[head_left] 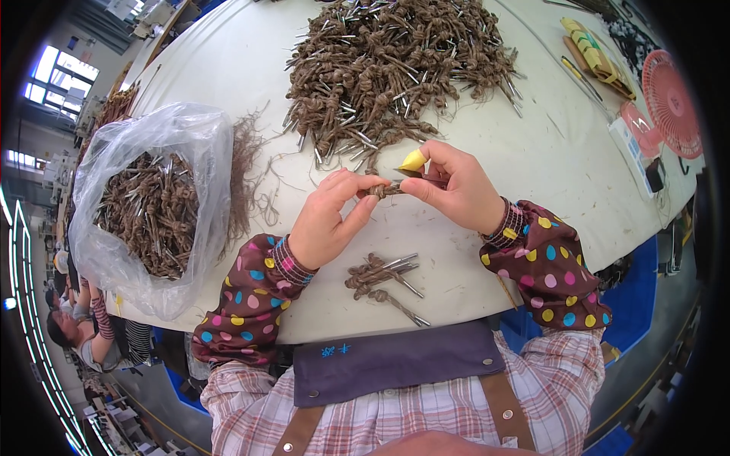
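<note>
Both my hands meet over the white table [228, 68] and pinch one small brown knotted cord piece [386, 189] between them. My left hand [328, 216] grips its left end with thumb and fingers. My right hand [455, 186] holds the right end; a yellow cap [413, 160] covers its index fingertip. Just below the hands lies a small bunch of knotted cords with metal tips [382, 277]. A big heap of the same brown cords [395, 64] fills the table's far middle.
A clear plastic bag [163, 205] with more knotted cords sits at the left, with loose brown fibres [247, 175] beside it. A pink fan [673, 102], a yellow folded item [597, 53] and a thin tool [582, 80] lie at the far right. Another person [76, 334] sits at lower left.
</note>
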A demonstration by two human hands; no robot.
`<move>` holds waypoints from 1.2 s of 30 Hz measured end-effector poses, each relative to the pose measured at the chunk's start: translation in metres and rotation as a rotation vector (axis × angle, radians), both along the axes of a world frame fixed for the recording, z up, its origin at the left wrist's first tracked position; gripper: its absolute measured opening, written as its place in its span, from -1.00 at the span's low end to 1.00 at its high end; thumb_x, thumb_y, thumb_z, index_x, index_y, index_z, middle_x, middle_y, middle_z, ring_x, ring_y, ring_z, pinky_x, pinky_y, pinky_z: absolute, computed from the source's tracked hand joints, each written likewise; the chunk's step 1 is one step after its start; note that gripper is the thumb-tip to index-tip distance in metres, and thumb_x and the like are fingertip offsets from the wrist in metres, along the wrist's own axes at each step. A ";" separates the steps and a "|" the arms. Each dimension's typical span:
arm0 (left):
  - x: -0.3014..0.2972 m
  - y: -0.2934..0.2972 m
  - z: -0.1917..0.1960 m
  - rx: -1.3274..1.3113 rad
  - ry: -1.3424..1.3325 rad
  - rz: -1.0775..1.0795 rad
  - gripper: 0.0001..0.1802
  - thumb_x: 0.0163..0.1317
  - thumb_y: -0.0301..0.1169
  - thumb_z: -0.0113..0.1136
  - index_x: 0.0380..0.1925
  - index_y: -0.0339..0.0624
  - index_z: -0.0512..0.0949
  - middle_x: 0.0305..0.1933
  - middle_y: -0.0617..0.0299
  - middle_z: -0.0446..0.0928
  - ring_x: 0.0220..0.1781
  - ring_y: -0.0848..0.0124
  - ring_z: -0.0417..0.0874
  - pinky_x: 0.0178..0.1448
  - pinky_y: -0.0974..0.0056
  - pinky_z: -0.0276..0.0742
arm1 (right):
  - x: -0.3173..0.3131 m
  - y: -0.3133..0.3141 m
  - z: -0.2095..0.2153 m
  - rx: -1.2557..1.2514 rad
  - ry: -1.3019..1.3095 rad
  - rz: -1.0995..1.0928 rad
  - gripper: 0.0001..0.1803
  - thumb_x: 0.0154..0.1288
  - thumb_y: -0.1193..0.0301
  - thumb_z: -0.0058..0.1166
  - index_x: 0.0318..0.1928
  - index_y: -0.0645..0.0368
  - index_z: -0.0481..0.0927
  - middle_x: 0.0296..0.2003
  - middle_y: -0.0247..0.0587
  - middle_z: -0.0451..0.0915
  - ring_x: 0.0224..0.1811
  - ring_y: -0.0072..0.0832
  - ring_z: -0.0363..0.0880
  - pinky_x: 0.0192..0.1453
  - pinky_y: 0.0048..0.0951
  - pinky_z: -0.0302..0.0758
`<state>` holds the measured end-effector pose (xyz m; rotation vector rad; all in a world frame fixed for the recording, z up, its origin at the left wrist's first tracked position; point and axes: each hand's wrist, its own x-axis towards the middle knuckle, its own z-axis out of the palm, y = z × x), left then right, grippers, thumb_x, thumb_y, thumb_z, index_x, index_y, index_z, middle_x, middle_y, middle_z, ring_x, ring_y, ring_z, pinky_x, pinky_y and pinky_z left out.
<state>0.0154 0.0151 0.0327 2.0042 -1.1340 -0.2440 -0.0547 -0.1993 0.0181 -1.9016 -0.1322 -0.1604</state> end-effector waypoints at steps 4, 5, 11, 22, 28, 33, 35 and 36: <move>-0.004 -0.001 0.004 0.015 0.065 0.021 -0.74 0.21 -0.53 0.05 -0.09 -0.24 0.53 -0.25 0.11 0.55 -0.20 0.32 0.55 0.22 0.21 0.32 | -0.002 0.000 0.002 0.105 0.076 -0.048 -0.58 0.08 0.24 0.32 -0.16 0.24 0.50 -0.42 -0.34 0.50 -0.51 -0.65 0.43 -0.45 -0.60 0.40; -0.004 0.000 0.003 0.003 0.063 0.020 -0.74 0.21 -0.53 0.06 -0.08 -0.24 0.53 -0.26 0.12 0.53 -0.21 0.32 0.54 0.12 0.26 0.35 | -0.003 0.004 0.002 0.010 -0.038 -0.068 -0.59 0.10 0.31 0.30 -0.10 0.23 0.48 -0.47 -0.42 0.45 -0.57 -0.71 0.28 -0.50 -0.65 0.27; -0.006 0.000 -0.002 -0.049 0.028 0.007 -0.74 0.22 -0.50 0.09 -0.08 -0.25 0.53 -0.30 0.14 0.51 -0.23 0.32 0.52 -0.07 0.33 0.41 | -0.011 0.018 0.012 -0.115 -0.182 -0.033 -0.63 0.10 0.47 0.24 -0.04 0.15 0.52 -0.28 -0.26 0.57 -0.40 -0.49 0.59 -0.40 -0.52 0.50; 0.004 0.006 -0.003 -0.118 0.339 0.130 -0.73 0.36 -0.37 -0.07 -0.12 -0.32 0.52 -0.29 0.19 0.56 -0.23 0.46 0.56 -0.09 0.38 0.45 | -0.005 0.000 0.014 0.120 0.059 -0.006 -0.69 0.24 0.45 0.12 -0.02 0.24 0.45 -0.35 -0.35 0.60 -0.61 -0.74 0.30 -0.55 -0.69 0.29; 0.010 0.009 -0.002 -0.181 0.262 0.019 -0.76 0.34 -0.37 -0.05 -0.20 -0.32 0.52 -0.35 0.16 0.53 -0.26 0.39 0.57 -0.12 0.34 0.46 | 0.006 0.013 0.023 0.508 0.457 0.301 -0.54 0.30 0.37 0.07 0.15 0.23 0.31 -0.28 -0.32 0.58 -0.63 -0.86 0.19 -0.62 -0.80 0.13; 0.006 0.014 0.001 -0.090 0.296 -0.125 -0.75 0.35 -0.37 -0.08 -0.18 -0.29 0.51 -0.32 0.16 0.53 -0.26 0.41 0.56 -0.10 0.32 0.48 | -0.002 0.015 0.021 0.342 0.393 0.198 -0.65 0.22 0.48 0.08 0.02 0.25 0.41 -0.43 -0.48 0.50 -0.49 -0.84 0.27 -0.48 -0.76 0.19; 0.005 0.011 -0.006 -0.098 0.337 -0.174 -0.73 0.35 -0.32 -0.08 -0.22 -0.28 0.53 -0.36 0.16 0.54 -0.27 0.39 0.57 -0.12 0.30 0.48 | -0.011 0.016 0.015 0.356 0.268 0.173 -0.67 0.21 0.52 0.04 0.00 0.27 0.40 -0.51 -0.43 0.44 -0.61 -0.79 0.25 -0.58 -0.75 0.16; 0.004 0.013 -0.008 -0.107 0.351 -0.201 -0.71 0.35 -0.29 -0.09 -0.24 -0.28 0.54 -0.37 0.17 0.55 -0.27 0.38 0.57 -0.13 0.29 0.47 | -0.013 0.016 0.013 0.406 0.292 0.181 -0.67 0.21 0.53 0.03 0.00 0.28 0.39 -0.53 -0.43 0.41 -0.68 -0.78 0.23 -0.66 -0.73 0.11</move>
